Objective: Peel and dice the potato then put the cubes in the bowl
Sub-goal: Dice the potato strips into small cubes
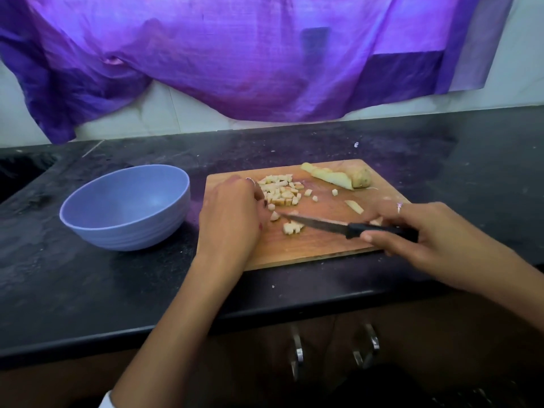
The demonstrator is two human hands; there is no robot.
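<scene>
**My 2 hands at the cutting board, cubes not yet in the bowl**

Behind everything hangs a big purple cloth (235, 54), covering most of the pale wall. Under it runs the black counter (88, 290), dusty and speckled. Below the counter edge I see 2 metal handles (297, 348) on a brown cabinet front.

On the counter, in front of me, lies the wooden cutting board (318, 245). To the left of it, near but not touching, stands the blue bowl (126, 207). I see nothing inside it.

My left hand (232, 216) rests on the left part of the board. Its fingers are curled downward beside the pile of potato cubes (281, 191), but from my view I cannot tell if they hold any cube or only touch the pile.

My right hand (418, 231) is over the right edge of the board. Its fingers are wrapped around the black handle of the knife (347, 228). The blade points to the left, and its tip is just beside my left hand, between the pile and a small group of cubes (291, 228) nearer to me.

At the far side of the board lies the rest of the potato (338, 176), partly peeled, with skin remaining on its right end. 1 thin potato strip (354, 206) lies alone, between that piece and my right hand. A few single cubes are scattered right of the pile.
</scene>
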